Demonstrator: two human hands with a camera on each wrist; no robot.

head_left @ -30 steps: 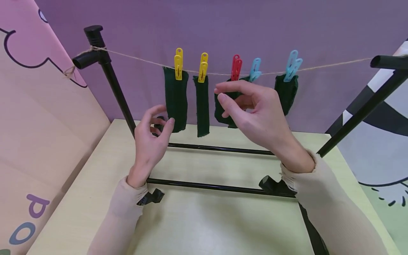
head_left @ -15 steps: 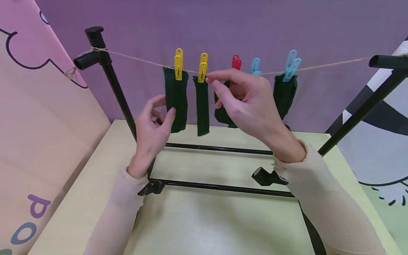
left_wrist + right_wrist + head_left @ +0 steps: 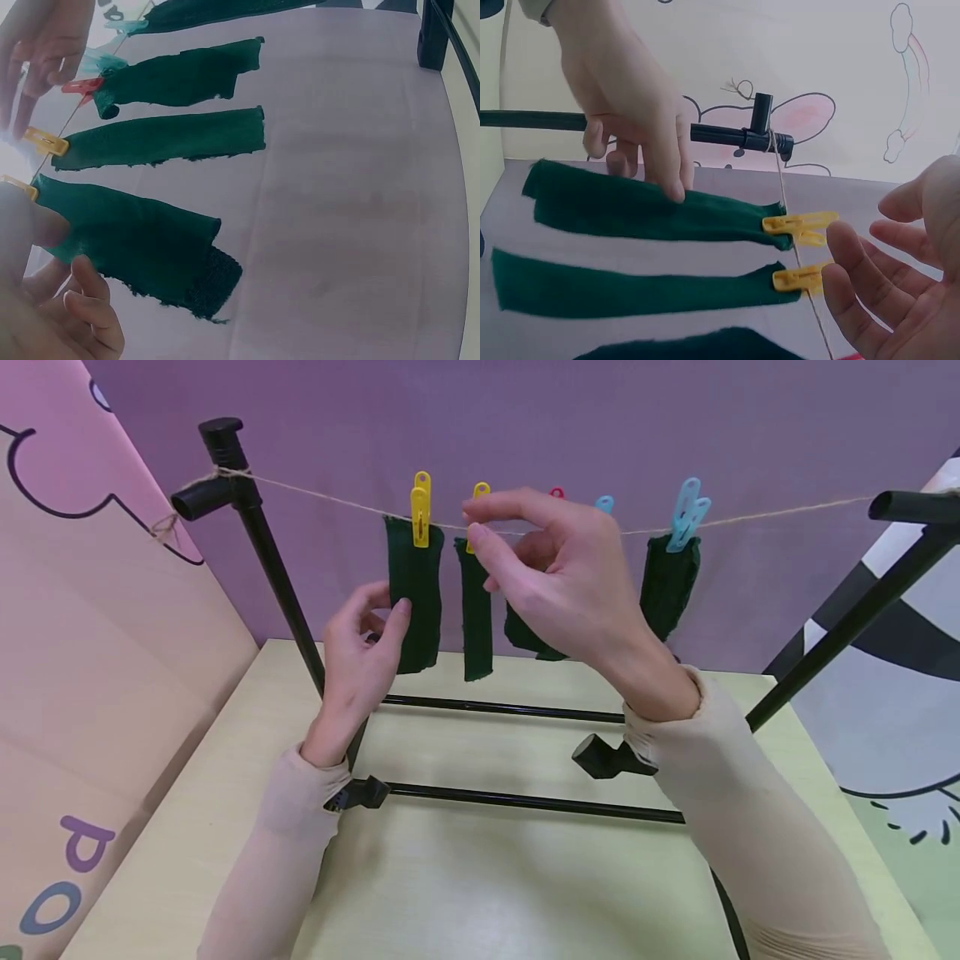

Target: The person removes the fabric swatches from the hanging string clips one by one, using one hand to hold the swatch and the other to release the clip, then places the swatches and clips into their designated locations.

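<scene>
Green cloth pieces hang from a string line by plastic clothespins. At the leftmost green cloth (image 3: 417,597), my left hand (image 3: 360,664) pinches the side edge, thumb in front and fingers behind. A yellow clothespin (image 3: 421,518) clips that cloth's top. My right hand (image 3: 566,572) is raised in front of the line, its thumb and index finger apart, holding nothing. In the right wrist view its fingertips are right at the second yellow clothespin (image 3: 799,279), which clips a narrow green strip (image 3: 477,618). The right hand partly hides the red clothespin (image 3: 557,492) and a blue one (image 3: 604,503).
The string (image 3: 315,495) is tied to a black pipe frame (image 3: 270,552) standing on a pale table (image 3: 480,877). Another green cloth (image 3: 670,585) hangs at right under a blue clothespin (image 3: 687,517). A purple panel (image 3: 525,427) stands close behind.
My right hand has moved left along the line, from before the red clothespin to the second yellow one. My left hand has risen slightly along the leftmost cloth and closed on its edge.
</scene>
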